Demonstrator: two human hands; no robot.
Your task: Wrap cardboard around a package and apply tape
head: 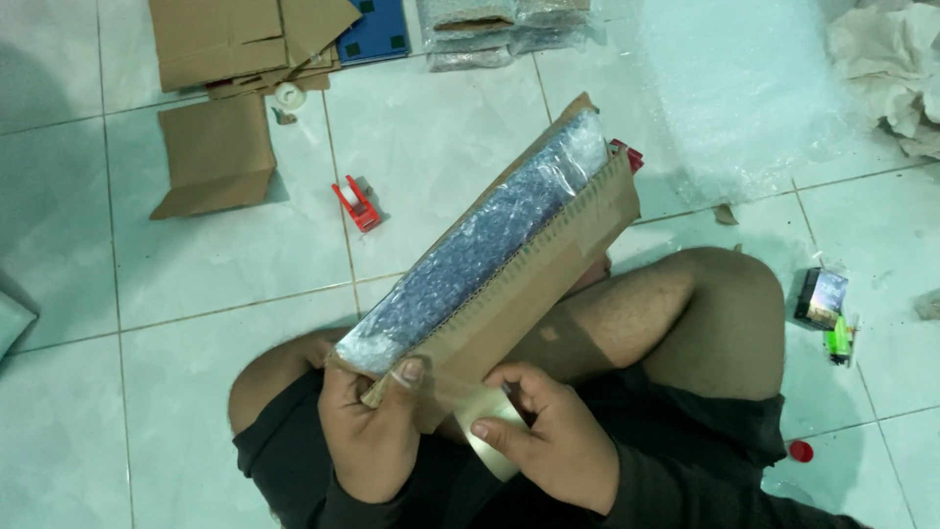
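The left hand (367, 431) grips the near end of the cardboard parcel (509, 264) over the lap; the right hand (553, 441) pinches tape (490, 431) beside it, which could wrinkle if pulled crooked.

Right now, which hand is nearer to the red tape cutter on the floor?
Left. The left hand grips the parcel's near end, below the red tape cutter; the right hand is farther right.

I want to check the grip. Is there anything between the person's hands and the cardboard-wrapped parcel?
Nothing visible. The left hand grips the near end of the parcel directly, thumb on the cardboard. The right hand presses a strip of clear tape against that same end.
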